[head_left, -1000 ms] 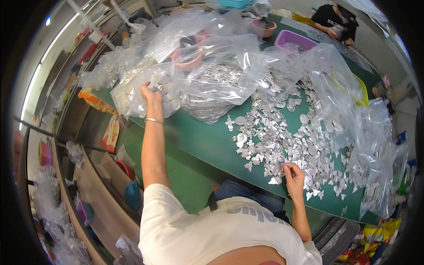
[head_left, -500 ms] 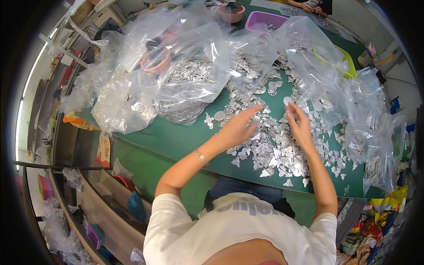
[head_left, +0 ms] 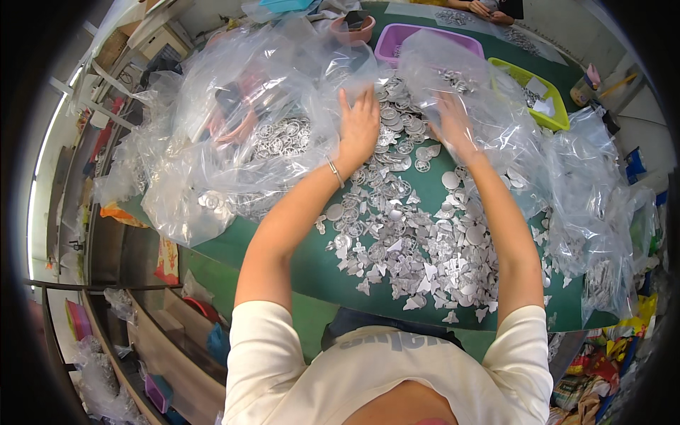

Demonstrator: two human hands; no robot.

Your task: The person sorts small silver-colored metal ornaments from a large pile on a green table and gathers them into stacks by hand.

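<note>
My left hand [head_left: 360, 126] reaches far over the table with its fingers stretched and apart, against the edge of a clear plastic bag [head_left: 283, 85]. Round silver metal pieces [head_left: 282, 139] show inside that bag. My right hand [head_left: 454, 129] is stretched out too, partly behind a sheet of clear plastic [head_left: 510, 117] and a little blurred. Between the hands lies a heap of round silver metal pendants [head_left: 398, 117]. Closer to me, small silver metal pieces [head_left: 432, 248], some cross-shaped, spread over the green tabletop [head_left: 304, 262].
Beyond the heap stand a purple basket [head_left: 429, 30], a lime-green basket [head_left: 545, 106] and a pink bowl [head_left: 352, 32]. Another person's hands [head_left: 489, 10] rest at the far edge. More filled plastic bags [head_left: 595, 212] sit on the right. Wooden shelving [head_left: 170, 347] is at lower left.
Both my hands have moved away from me, from above the near pieces to the far heap and the plastic. Pieces have shifted toward me and leftward. The plastic around the baskets has moved.
</note>
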